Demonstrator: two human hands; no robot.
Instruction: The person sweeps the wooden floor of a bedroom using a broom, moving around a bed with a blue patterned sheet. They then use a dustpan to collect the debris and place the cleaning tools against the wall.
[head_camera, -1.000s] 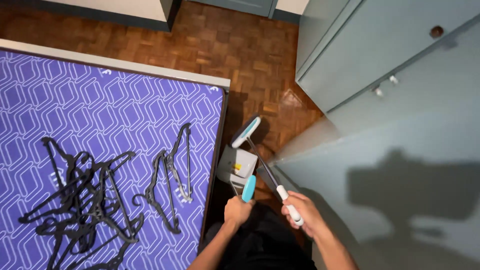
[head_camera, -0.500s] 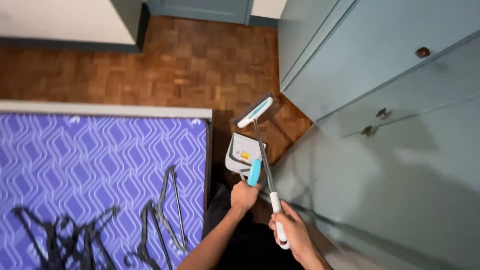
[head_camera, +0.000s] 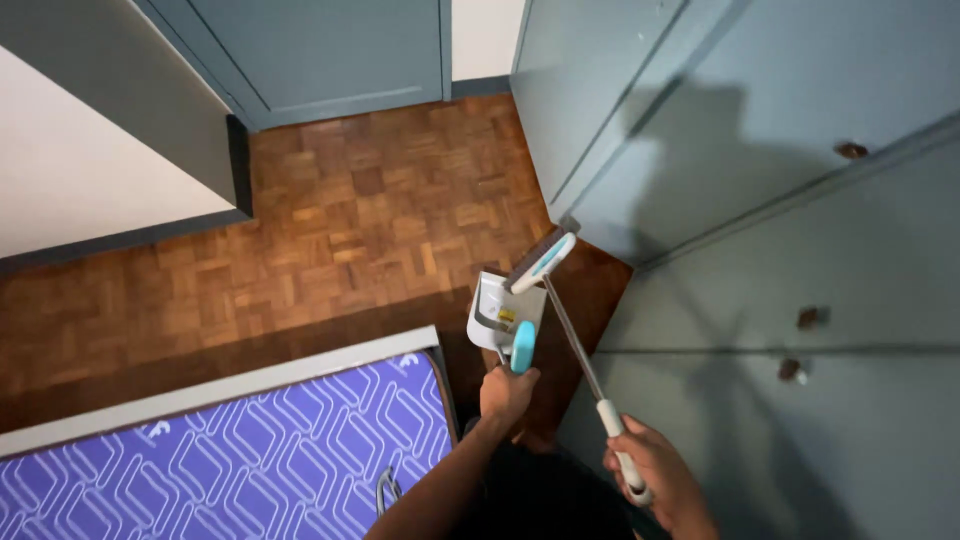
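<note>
My left hand (head_camera: 506, 391) grips the turquoise handle of a white dustpan (head_camera: 497, 316) that rests on the wooden parquet floor (head_camera: 350, 210). My right hand (head_camera: 655, 475) is closed around the white grip of a long-handled broom (head_camera: 575, 340). The broom's head (head_camera: 540, 259), white and turquoise, sits at the far edge of the dustpan, close to the corner of a grey-blue wardrobe (head_camera: 760, 200). Both arms reach forward from the bottom of the head view.
A bed with a purple patterned sheet (head_camera: 250, 460) fills the lower left, with a hanger tip (head_camera: 387, 490) at its edge. Wardrobe doors with small round knobs (head_camera: 812, 318) stand on the right. A grey door (head_camera: 330, 50) and a white wall lie ahead.
The view has tilted up and away from the bed, so the pile of black hangers has left the frame. Both hands keep their hold on dustpan and broom, which sit further along the floor.
</note>
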